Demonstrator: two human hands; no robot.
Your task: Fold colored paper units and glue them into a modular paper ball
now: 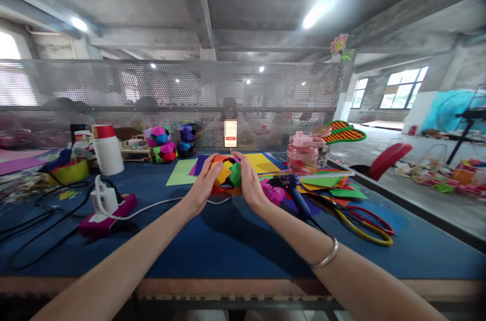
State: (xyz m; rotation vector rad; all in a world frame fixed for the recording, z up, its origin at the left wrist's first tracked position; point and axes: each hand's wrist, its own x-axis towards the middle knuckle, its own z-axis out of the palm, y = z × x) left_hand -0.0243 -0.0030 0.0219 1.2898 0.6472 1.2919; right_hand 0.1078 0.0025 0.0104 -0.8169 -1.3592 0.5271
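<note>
Between my two palms I hold a paper ball made of orange, yellow, green and red facets, raised above the blue table. My left hand presses its left side, and my right hand presses the right side. Dark gaps show between some facets. Behind the ball lie coloured paper sheets, light green and yellow. A blue glue gun rests just right of my right hand, beside a pink paper piece.
Scissors with yellow and red handles lie at right, near paper scraps. A pink jug stands behind. On the left are a purple power strip with cables and stacked paper cups. Finished-looking paper balls sit by the mesh screen.
</note>
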